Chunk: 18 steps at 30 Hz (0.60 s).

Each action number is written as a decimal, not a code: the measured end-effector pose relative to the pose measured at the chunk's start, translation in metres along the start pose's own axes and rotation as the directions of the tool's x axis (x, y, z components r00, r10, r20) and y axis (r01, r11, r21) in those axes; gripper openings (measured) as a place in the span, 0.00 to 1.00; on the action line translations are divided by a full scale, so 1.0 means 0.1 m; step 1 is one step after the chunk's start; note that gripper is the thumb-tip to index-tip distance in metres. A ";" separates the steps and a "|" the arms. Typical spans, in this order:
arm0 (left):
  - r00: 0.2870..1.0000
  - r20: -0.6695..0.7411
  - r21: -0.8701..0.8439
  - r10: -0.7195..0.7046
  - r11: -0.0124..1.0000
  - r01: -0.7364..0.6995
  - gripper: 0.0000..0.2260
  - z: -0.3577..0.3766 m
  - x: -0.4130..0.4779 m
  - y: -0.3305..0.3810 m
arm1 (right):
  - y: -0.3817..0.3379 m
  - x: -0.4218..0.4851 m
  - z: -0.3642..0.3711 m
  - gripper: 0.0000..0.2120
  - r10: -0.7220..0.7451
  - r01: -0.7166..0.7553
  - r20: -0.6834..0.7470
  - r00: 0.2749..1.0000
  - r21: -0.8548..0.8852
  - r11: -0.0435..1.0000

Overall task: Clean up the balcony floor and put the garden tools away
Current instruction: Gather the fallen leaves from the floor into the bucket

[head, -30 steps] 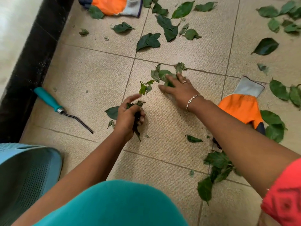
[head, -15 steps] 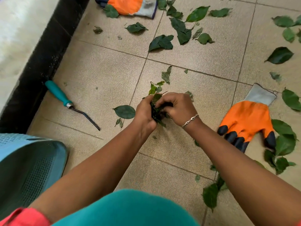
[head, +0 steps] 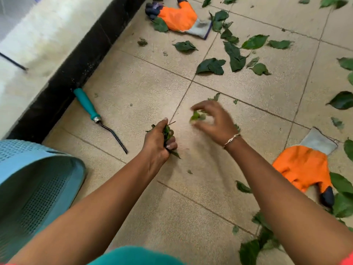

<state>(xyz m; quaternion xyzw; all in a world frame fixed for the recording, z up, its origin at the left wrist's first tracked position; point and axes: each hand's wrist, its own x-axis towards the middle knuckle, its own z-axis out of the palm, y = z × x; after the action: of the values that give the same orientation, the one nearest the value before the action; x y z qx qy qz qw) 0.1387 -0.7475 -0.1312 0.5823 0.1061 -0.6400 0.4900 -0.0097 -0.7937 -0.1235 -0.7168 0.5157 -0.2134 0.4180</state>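
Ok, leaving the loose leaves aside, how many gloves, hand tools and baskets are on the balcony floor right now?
Orange garden gloves: 2
Teal-handled hand tool: 1
Blue perforated basket: 1
Total: 4
Loose leaves not counted.

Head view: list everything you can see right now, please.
leaves: many, green, scattered over the floor
garden gloves: two, orange with grey cuffs, one far centre, one right
hand weeder: one, teal handle, dark shank, left by the kerb
basket: one, blue, perforated, lower left
kerb: one, black, left edge
floor: beige tiles
bracelet: one, silver, right wrist
left grip: one, centre, holds a leaf bunch
right grip: one, blurred, curled over small leaves
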 end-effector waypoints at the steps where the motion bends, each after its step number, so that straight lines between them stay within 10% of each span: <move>1: 1.000 0.012 -0.033 -0.012 0.999 0.013 0.15 -0.05 0.00 0.06 | 0.11 0.07 -0.04 0.22 0.049 -0.056 -0.081 0.996 -0.097 0.994; 6: 0.998 0.056 -0.036 -0.004 0.999 0.006 0.14 -0.28 0.05 0.30 | 0.41 0.24 0.17 0.36 0.172 -0.119 0.056 0.984 -0.515 0.849; 12: 0.999 0.037 0.109 0.008 0.994 -0.012 0.10 -0.52 0.01 0.31 | 0.44 -0.07 0.58 0.08 -0.349 0.216 -0.129 0.928 -0.575 0.789; 18: 0.996 0.060 0.086 0.059 0.994 -0.064 0.08 -0.59 -0.12 0.31 | -0.19 -0.02 0.67 0.11 0.013 0.004 -0.178 0.984 0.095 0.995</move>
<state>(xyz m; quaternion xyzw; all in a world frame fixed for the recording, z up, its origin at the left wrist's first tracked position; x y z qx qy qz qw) 0.1974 -0.7149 -0.1250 0.5877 0.0459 -0.6449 0.4864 0.0492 -0.7646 -0.1453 -0.6727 0.5421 -0.3001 0.4044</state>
